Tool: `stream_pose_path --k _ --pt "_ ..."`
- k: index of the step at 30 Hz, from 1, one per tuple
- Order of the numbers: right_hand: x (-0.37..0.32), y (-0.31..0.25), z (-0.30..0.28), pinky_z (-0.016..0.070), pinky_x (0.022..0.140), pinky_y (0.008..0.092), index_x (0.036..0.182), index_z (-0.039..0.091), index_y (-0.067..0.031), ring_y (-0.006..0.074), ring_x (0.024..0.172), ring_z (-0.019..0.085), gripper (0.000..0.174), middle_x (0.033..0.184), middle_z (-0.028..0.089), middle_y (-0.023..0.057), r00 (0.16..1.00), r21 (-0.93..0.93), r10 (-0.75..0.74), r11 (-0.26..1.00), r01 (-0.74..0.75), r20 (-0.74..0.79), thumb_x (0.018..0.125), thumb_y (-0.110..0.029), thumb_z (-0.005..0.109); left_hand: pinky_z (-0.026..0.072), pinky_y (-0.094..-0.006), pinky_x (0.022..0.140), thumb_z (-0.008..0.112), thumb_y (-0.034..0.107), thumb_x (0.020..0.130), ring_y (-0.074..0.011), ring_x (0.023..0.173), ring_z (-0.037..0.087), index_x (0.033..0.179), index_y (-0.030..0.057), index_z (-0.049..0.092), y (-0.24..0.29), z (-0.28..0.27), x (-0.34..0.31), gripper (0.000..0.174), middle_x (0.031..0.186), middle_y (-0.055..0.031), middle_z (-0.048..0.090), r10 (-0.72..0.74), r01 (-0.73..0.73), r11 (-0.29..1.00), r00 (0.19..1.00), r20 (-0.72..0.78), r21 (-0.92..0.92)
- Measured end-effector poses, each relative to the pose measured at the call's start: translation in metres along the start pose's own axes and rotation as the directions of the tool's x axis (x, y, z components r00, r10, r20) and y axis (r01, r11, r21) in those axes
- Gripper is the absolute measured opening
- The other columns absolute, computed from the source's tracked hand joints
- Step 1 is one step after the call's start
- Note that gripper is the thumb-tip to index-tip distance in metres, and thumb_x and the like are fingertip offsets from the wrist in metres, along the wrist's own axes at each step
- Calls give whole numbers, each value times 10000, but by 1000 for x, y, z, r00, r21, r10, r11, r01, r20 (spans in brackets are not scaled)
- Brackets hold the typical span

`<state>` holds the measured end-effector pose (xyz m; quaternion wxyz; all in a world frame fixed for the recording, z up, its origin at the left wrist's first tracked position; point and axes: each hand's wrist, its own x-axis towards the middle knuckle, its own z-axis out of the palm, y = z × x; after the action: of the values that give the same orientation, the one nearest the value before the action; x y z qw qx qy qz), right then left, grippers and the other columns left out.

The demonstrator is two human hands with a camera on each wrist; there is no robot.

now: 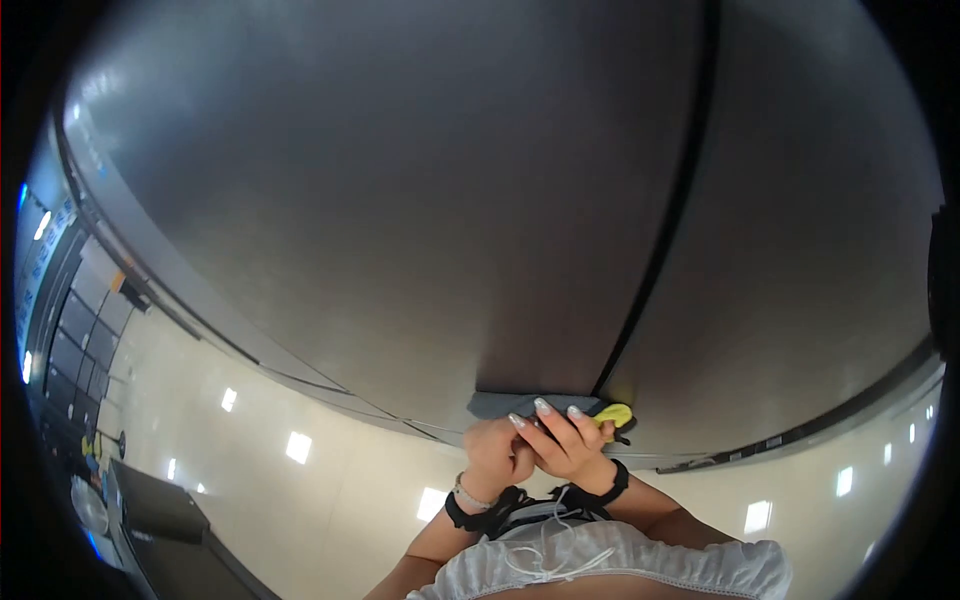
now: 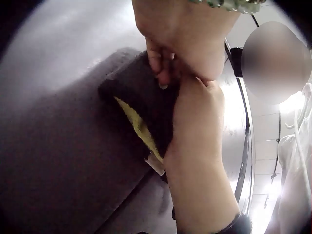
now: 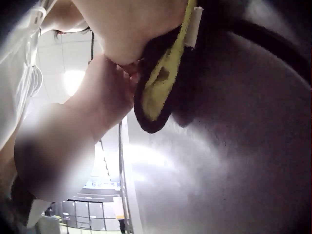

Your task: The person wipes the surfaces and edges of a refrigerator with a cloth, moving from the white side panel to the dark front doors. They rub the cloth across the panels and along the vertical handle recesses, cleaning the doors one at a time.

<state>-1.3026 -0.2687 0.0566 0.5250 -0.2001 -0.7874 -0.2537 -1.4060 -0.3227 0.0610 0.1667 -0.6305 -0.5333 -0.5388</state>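
A dark grey cloth (image 1: 500, 404) with a yellow side (image 1: 614, 414) lies against a large dark, shiny panel (image 1: 420, 220) in the head view. My left hand (image 1: 490, 455) has curled fingers at the cloth's lower edge; in the left wrist view its fingers (image 2: 161, 66) grip the cloth (image 2: 146, 97). Beside it, touching it, my right hand (image 1: 573, 445) rests on the cloth with extended, slightly spread fingers. The right wrist view shows the yellow side (image 3: 158, 92) folded out below the right hand (image 3: 131, 24). The right thumb is hidden.
A dark seam (image 1: 665, 240) runs down the panel to the cloth. Below the panel lies a glossy pale floor (image 1: 330, 480). At the lower left stands a dark box-like unit (image 1: 160, 505), with grey lockers (image 1: 85, 340) farther back.
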Motion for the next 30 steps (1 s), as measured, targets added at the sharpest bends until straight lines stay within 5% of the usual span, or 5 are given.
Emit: stream_pose_path --k 11,20,22,27,30 --pt "-86 -54 35 184 899 349 1018 517 -287 130 1086 294 325 1127 413 -80 959 -125 183 979 -159 216 698 -343 503 362 -315 425 492 24 582 -221 440 469 773 39 485 -60 -4 -66 192 539 -54 482 12 16 995 962 273 -103" --pt "40 -39 11 102 960 395 1029 538 -201 184 1072 352 304 1135 453 -5 944 -110 328 940 -324 21 738 -261 479 435 -319 607 481 31 588 -227 665 531 899 72 541 -27 -47 21 320 829 -100 514 137 -98 948 985 109 -302" --pt "54 -52 21 154 930 378 1027 540 -222 182 1087 336 311 1133 455 -21 935 -93 353 932 -350 16 737 -314 473 410 -381 715 449 54 651 -249 819 474 909 58 508 -33 -58 28 265 1001 -130 444 334 -348 920 937 -103 -178" --pt "34 -78 58 279 679 277 1078 476 -271 103 1009 366 376 1142 432 -100 976 -242 165 962 -127 145 723 -386 424 105 -464 962 401 207 723 -320 1117 282 1038 121 518 -72 -48 3 346 1175 -176 347 353 -356 921 934 50 156" --pt "24 -90 74 303 666 261 1109 453 -283 91 1001 378 404 1146 432 -103 979 -249 130 964 -88 155 717 -374 417 69 -427 980 319 294 775 -250 1168 253 1062 207 526 -97 -39 -18 364 1191 -109 374 330 -318 932 943 -40 175"
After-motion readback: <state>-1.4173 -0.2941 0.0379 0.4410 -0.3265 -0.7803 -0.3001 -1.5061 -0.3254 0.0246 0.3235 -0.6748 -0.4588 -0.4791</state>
